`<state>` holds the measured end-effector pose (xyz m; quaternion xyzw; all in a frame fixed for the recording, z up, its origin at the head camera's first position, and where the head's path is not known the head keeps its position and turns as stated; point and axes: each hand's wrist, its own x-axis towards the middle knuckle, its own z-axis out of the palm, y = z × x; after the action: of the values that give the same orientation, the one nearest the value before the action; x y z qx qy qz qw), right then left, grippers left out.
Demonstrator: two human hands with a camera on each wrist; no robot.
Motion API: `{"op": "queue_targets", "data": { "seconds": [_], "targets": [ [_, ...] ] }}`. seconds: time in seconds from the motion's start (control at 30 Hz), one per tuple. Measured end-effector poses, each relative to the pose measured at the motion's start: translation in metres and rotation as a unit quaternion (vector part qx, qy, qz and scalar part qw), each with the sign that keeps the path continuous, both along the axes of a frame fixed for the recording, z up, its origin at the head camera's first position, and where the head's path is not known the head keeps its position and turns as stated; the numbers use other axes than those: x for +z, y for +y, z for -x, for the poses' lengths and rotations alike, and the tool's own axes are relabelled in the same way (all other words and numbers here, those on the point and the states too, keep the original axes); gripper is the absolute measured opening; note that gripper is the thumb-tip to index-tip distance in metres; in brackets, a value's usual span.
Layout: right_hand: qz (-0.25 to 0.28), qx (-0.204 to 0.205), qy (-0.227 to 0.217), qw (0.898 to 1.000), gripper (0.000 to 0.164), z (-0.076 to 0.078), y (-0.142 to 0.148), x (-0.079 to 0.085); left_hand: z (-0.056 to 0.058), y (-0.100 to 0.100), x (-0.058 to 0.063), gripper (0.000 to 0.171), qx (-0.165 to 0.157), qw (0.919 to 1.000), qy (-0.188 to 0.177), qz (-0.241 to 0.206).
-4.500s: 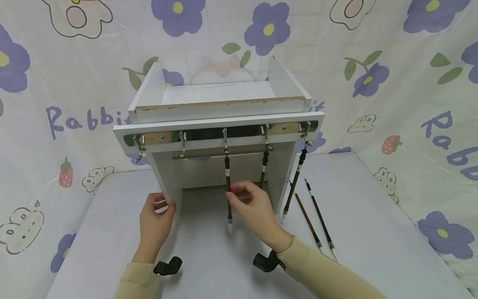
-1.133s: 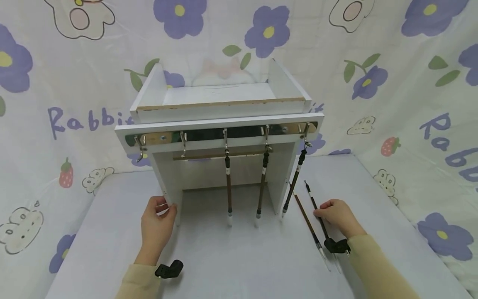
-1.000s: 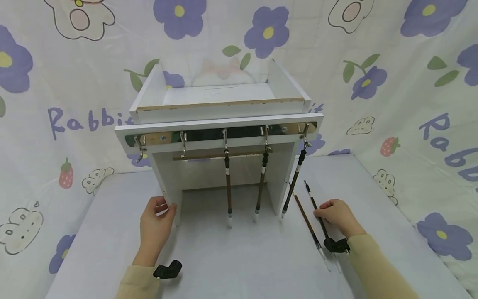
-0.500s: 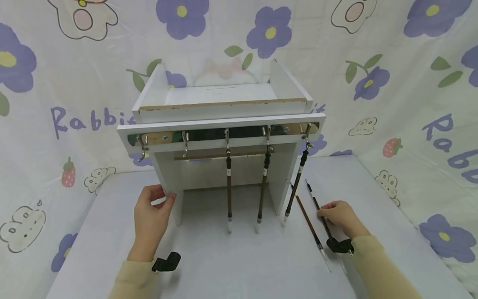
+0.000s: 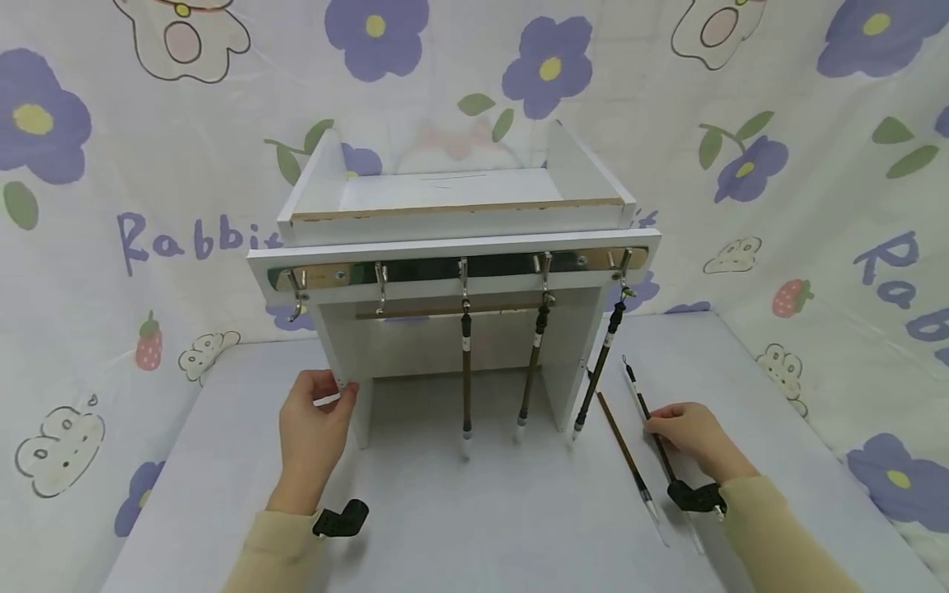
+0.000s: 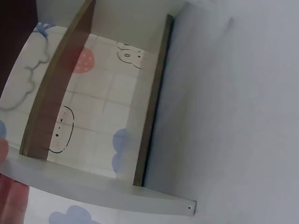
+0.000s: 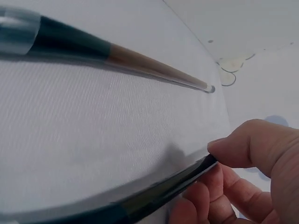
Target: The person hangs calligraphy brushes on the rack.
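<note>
A small white shelf (image 5: 445,245) carries a metal strip of hooks along its front. My left hand (image 5: 315,436) grips the shelf's left side panel (image 5: 331,354), thumb at its front edge; the left wrist view shows the panel's edge and fingertips (image 6: 14,200). Three dark calligraphy brushes hang tip down from hooks: the middle brush (image 5: 466,371), the one beside it (image 5: 532,358) and the rightmost (image 5: 599,371). Right of the shelf, my right hand (image 5: 693,436) pinches a dark calligraphy brush (image 7: 168,189) between thumb and fingers, low over the table.
Left of the pinched brush lies a brown calligraphy brush (image 5: 626,449) on the white table (image 5: 474,527). The far left hook (image 5: 296,298) and the hook beside it (image 5: 381,288) bear nothing. A patterned curtain (image 5: 460,66) stands behind the shelf.
My right hand has let go of the middle hanging brush and moved right to the dark brush on the table. My left hand has slid slightly up the side panel.
</note>
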<state>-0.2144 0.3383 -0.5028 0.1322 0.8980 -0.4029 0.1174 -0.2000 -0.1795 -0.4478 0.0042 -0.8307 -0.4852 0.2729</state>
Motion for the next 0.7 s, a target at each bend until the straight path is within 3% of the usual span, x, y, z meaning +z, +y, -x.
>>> {"op": "queue_targets", "data": {
  "seconds": [0.2,0.47,0.7],
  "targets": [
    [0.018,0.001,0.033,0.999,0.042,-0.014,0.004,0.013,0.0,0.005,-0.002,0.02,-0.002,0.9998,0.022,0.001],
    [0.033,0.027,0.101,0.994,0.049,-0.028,-0.003,0.045,0.0,0.004,-0.005,0.02,-0.001,0.9993,0.036,-0.003],
    [0.023,0.047,0.153,0.987,0.044,-0.041,-0.011,0.069,0.001,0.002,-0.006,0.02,-0.003,0.9993,0.036,-0.001]
  ]
}}
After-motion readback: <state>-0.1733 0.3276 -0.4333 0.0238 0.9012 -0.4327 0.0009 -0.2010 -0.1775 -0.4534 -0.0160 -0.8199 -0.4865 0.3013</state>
